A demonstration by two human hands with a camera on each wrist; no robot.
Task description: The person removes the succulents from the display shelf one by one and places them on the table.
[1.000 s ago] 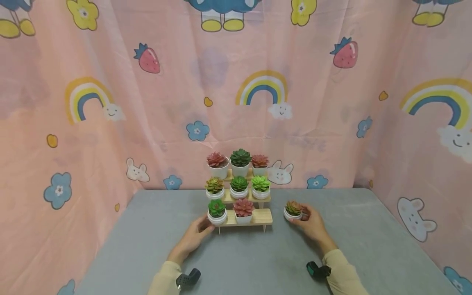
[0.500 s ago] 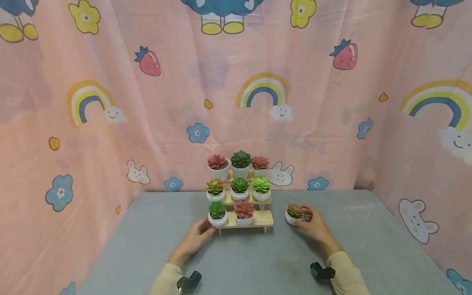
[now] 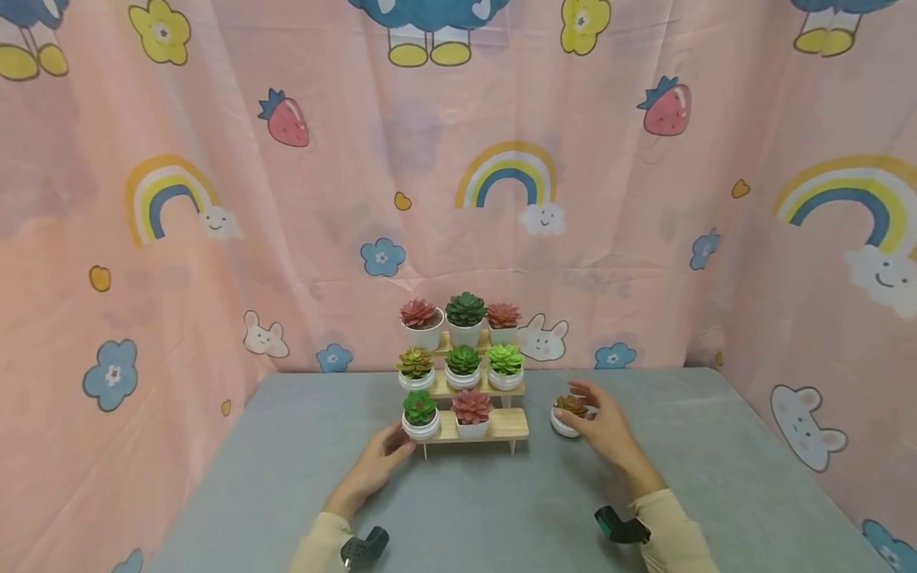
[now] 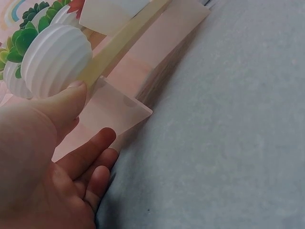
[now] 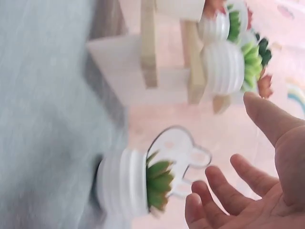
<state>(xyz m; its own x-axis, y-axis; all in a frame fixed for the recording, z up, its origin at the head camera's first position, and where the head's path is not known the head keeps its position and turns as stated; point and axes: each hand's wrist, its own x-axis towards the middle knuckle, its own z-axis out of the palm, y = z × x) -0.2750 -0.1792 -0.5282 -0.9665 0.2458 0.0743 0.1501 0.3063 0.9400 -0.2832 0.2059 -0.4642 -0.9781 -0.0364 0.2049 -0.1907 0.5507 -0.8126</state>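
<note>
A three-tier wooden plant stand holds several potted artificial succulents. My left hand is at the left end of its lowest tier, by a green succulent in a ribbed white pot. In the left wrist view, the thumb presses the board's end, the index finger goes mostly hidden behind, and the other fingers hang loosely bent beside the clear leg. Right of the stand, an orange-green succulent in a ribbed white pot stands upright on the table. My right hand hovers over it, fingers spread, gripping nothing.
On the lowest tier, a pink succulent sits at the middle, with bare board to its right. Upper tiers carry more pots, such as a bright green succulent. Behind the grey table hangs a pink patterned curtain.
My right hand has let go of the orange-green succulent's pot; its fingers have spread and lifted. The pot stays on the table. My left hand keeps its place at the stand.
</note>
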